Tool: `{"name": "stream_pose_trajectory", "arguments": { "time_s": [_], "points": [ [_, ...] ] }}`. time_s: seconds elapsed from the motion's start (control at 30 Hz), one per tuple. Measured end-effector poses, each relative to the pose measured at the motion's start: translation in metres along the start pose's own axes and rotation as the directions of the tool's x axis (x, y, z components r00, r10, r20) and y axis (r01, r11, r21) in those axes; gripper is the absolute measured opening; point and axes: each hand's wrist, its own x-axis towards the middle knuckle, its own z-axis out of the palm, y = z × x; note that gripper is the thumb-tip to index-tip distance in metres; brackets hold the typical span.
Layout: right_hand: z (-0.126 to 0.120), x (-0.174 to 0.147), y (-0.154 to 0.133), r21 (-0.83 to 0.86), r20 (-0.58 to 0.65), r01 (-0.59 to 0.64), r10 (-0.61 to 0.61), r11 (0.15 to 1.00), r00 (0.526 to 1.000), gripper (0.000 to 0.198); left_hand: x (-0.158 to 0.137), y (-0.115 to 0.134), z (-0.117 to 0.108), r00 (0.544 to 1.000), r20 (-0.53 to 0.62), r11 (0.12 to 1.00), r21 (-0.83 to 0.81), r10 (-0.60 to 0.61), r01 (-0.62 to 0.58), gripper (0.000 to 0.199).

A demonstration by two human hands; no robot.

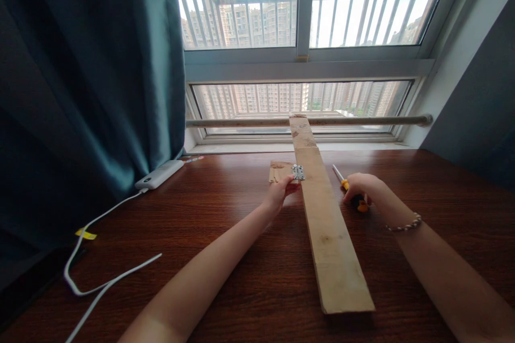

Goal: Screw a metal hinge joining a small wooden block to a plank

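A long wooden plank [328, 230] lies lengthwise in front of me, its far end resting up on the rail by the window. At its left edge sits a silver metal hinge [298, 172], bridging to a small wooden piece [280, 170]. My left hand [280, 192] grips the small piece near the hinge, thumb on top and fingers underneath, partly hidden. To the right of the plank, my right hand [364, 186] closes over the yellow-and-black handle of a screwdriver [341, 178]. The screwdriver's shaft points away to the upper left.
A dark brown wooden table [225, 236] carries everything. At the left are a white power strip or adapter [160, 174], a white cable [108, 205] and a yellow tag [86, 234]. A blue curtain [100, 64] hangs there. A metal rail [241, 122] crosses before the window.
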Motion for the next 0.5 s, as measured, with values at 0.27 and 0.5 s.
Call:
{"name": "stream_pose_trajectory", "arguments": {
  "time_s": [0.27,0.5],
  "points": [
    [-0.001,-0.004,-0.009,-0.085,0.112,-0.057,0.067,0.995,0.992,0.03,0.0,0.0,0.0,1.0,0.004,1.0,-0.001,-0.015,0.015,0.009],
    [-0.003,-0.012,-0.013,-0.071,0.032,-0.048,0.05,0.996,0.998,0.03,-0.001,0.001,0.001,1.0,-0.014,1.0,0.01,-0.014,0.014,0.01]
  ]
}}
